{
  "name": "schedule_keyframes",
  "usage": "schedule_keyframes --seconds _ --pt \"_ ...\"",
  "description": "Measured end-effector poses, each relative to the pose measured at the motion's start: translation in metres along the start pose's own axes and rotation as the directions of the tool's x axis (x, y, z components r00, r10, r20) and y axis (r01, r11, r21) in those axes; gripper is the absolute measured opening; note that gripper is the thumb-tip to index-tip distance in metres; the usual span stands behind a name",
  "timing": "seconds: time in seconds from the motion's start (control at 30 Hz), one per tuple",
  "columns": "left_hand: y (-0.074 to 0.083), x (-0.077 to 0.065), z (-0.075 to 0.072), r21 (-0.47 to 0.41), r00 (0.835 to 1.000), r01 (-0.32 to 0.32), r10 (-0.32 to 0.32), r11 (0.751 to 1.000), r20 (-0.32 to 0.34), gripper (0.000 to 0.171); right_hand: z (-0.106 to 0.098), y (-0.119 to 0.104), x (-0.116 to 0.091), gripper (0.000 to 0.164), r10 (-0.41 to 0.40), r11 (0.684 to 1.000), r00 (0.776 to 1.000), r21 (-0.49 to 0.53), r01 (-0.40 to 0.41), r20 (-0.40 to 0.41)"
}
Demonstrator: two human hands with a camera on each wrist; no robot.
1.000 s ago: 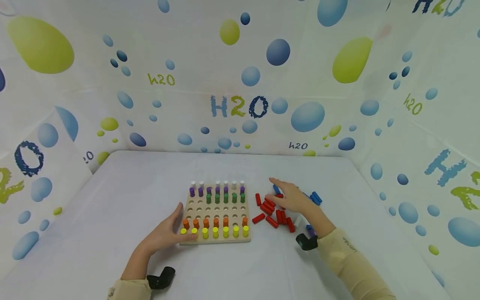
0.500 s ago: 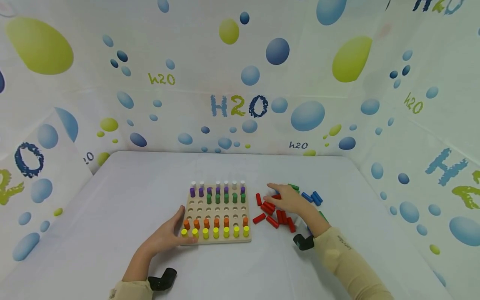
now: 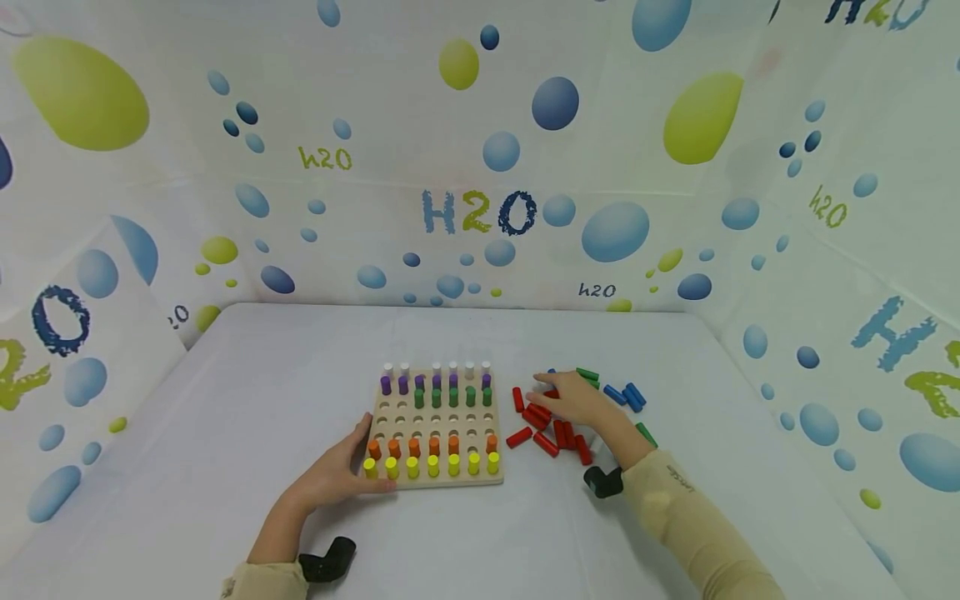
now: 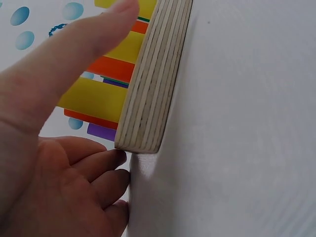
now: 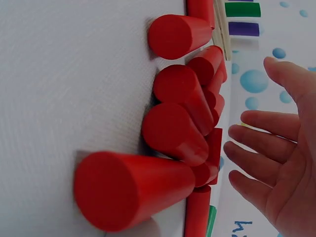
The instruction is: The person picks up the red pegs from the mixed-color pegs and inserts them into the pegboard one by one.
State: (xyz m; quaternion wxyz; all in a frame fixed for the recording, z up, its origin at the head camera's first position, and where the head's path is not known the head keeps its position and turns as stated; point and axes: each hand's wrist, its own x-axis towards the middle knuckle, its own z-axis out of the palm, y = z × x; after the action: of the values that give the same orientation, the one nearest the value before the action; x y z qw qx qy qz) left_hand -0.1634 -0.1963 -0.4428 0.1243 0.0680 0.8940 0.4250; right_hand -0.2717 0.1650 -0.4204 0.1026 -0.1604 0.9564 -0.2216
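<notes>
A wooden pegboard (image 3: 450, 482) stands mid-table with rows of white, purple, green, orange and yellow pegs; several middle holes are bare. My left hand (image 3: 326, 477) holds its near left corner, thumb along the front edge and fingers at the left side. In the left wrist view, the thumb crosses in front of yellow pegs (image 4: 94, 98) beside the board's layered edge (image 4: 153, 79). Right of the board lies a loose pile of red pegs (image 3: 562, 433). My right hand (image 3: 581, 402) hovers over its far side, fingers spread and apart from the pegs in the right wrist view.
Loose blue pegs (image 3: 633, 397) and green pegs (image 3: 587, 374) lie beyond and beside the right hand. Another green peg (image 3: 646, 433) is near the right forearm, which partly hides a white peg (image 3: 597, 448). A patterned curtain (image 3: 480, 167) surrounds the white table (image 3: 300, 358).
My right hand has lowered and drawn slightly nearer, uncovering green pegs behind it. The left thumb has shifted down off a yellow peg to the board's front edge.
</notes>
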Motion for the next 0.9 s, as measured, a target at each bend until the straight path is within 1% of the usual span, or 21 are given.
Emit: schedule_keyframes --seconds 0.17,0.27,0.47,0.53,0.7,0.9 --pt "-0.002 0.002 0.001 -0.003 1.0 -0.003 0.003 1.0 0.002 0.119 0.004 0.004 0.005 0.051 0.015 1.0 1.0 0.001 -0.015 -0.003" --pt "-0.001 0.001 0.001 0.0 1.0 -0.007 0.007 1.0 0.008 0.121 0.006 0.004 0.007 0.049 0.025 0.999 1.0 -0.021 -0.025 -0.007" --pt "0.0 0.0 0.002 0.029 1.0 0.014 -0.014 0.999 0.01 0.121 0.008 0.001 0.012 0.044 0.057 0.996 0.998 -0.071 -0.058 -0.023" --pt "0.0 0.0 0.002 0.043 1.0 0.019 -0.019 0.999 0.005 0.121 0.008 0.0 0.013 0.041 0.055 0.993 0.998 -0.104 -0.059 -0.034" --pt "-0.003 0.002 0.004 0.061 1.0 0.029 -0.028 0.998 -0.008 0.121 0.011 -0.002 0.015 0.03 0.012 0.978 0.997 -0.207 -0.027 -0.077" --pt "-0.001 0.001 0.003 0.055 0.999 0.032 -0.031 0.998 -0.018 0.122 0.012 -0.007 0.014 0.023 -0.004 0.967 0.994 -0.252 -0.024 -0.109"
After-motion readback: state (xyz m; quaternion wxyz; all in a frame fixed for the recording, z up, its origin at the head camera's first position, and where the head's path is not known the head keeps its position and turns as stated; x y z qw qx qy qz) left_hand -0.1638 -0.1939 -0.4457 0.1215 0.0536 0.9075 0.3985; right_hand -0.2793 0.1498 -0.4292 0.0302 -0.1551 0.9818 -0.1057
